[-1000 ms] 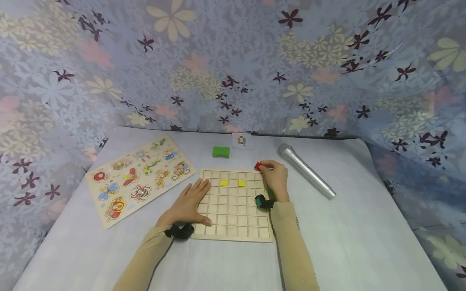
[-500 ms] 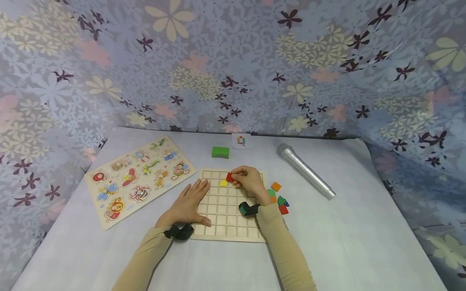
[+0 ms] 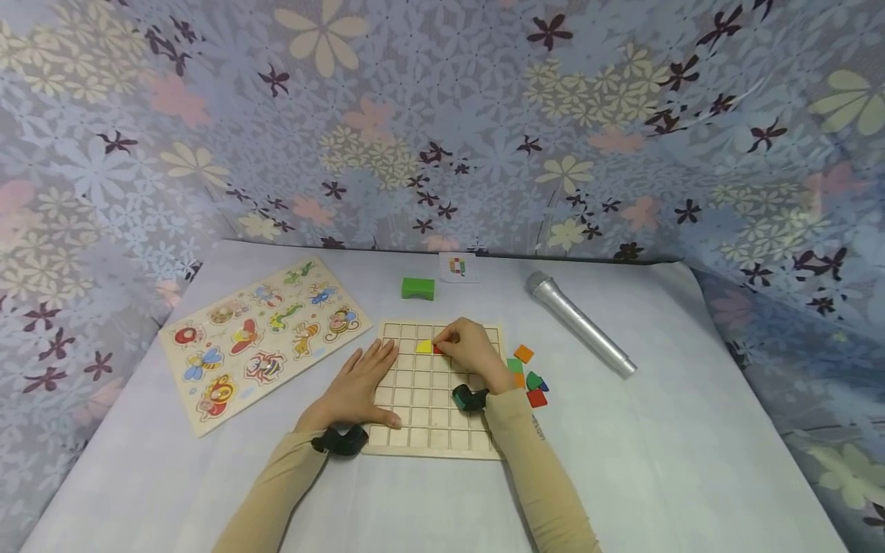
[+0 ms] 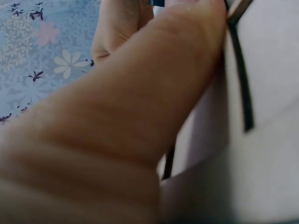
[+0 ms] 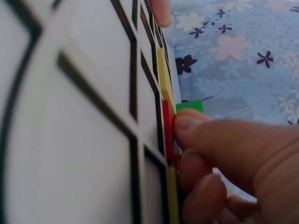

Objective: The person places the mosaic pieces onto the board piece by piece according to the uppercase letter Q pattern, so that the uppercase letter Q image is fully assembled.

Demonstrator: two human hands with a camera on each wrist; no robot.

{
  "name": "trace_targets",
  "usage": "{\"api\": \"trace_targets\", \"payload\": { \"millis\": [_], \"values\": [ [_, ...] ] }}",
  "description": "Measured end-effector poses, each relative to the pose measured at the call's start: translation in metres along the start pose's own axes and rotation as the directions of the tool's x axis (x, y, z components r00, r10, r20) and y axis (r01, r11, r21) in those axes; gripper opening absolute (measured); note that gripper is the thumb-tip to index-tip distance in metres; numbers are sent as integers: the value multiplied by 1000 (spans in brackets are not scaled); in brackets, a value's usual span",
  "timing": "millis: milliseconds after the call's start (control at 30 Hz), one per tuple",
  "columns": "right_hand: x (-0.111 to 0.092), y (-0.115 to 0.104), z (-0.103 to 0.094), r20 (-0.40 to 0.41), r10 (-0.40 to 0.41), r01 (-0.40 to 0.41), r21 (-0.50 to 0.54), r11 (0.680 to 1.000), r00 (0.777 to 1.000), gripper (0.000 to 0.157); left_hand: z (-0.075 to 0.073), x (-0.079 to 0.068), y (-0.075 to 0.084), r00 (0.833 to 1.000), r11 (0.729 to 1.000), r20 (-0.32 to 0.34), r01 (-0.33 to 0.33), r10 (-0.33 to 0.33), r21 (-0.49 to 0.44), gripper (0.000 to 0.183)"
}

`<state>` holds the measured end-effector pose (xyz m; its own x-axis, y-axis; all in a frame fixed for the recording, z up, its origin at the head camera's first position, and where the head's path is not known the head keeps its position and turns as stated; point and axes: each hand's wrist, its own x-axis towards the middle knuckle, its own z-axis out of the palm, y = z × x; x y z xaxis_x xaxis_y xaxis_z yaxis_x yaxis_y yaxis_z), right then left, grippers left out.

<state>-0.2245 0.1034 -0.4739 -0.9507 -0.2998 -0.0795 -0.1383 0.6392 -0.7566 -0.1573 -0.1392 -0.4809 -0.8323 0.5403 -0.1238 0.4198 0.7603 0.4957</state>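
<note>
A wooden grid board lies flat on the table. My left hand rests on its left side, palm down with fingers spread; the left wrist view shows mostly its blurred thumb side. With thumb and fingertips, my right hand pinches a red square tile at a cell in the board's upper rows. Directly left of that cell sits a yellow tile. A second yellow tile shows on the red one's other side in the right wrist view; in the head view the right hand hides it.
Loose orange, green, blue and red tiles lie right of the board. Behind it are a green block and a small pattern card. A silver microphone lies right, an insect puzzle board left.
My right hand has carried the red tile from beyond the board's upper right corner leftward, then lowered it onto the cell beside the yellow tile. The left hand has stayed put.
</note>
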Motion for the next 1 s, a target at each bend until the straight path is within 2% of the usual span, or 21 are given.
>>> {"api": "trace_targets", "payload": {
  "millis": [67, 133, 300, 467, 600, 833, 933, 1000],
  "values": [
    [0, 1, 0, -6, -8, 8, 13, 1000, 1000, 11, 0, 0, -1, 1000, 1000, -1, -1, 1, -3, 124],
    [-2, 5, -5, -20, 3, -2, 77, 997, 1000, 14, 0, 1, -1, 1000, 1000, 4, -2, 2, 6, 125],
    [-12, 25, -37, -60, 78, -57, 295, 954, 995, 29, 2, 1, -2, 1000, 1000, 9, -7, 7, 24, 125],
    [-36, 53, -78, -87, 161, -116, 383, 916, 983, 43, 1, 1, 0, 1000, 1000, -11, -6, 6, 10, 124],
    [-64, 78, -99, -92, 199, -144, 415, 898, 976, 47, 0, 0, 1, 1000, 1000, -14, -2, 2, 7, 124],
    [-116, 107, -102, -27, 241, -203, 452, 869, 970, 47, 0, 0, 1, 1000, 1000, -26, 5, -4, 10, 124],
    [-132, 109, -99, -23, 241, -209, 425, 881, 970, 42, 0, 1, 1, 1000, 1000, -22, -2, 3, 9, 123],
    [-139, 108, -96, -12, 225, -205, 376, 904, 974, 38, -1, 1, 1, 1000, 1000, -19, -9, 9, 3, 123]
  ]
}}
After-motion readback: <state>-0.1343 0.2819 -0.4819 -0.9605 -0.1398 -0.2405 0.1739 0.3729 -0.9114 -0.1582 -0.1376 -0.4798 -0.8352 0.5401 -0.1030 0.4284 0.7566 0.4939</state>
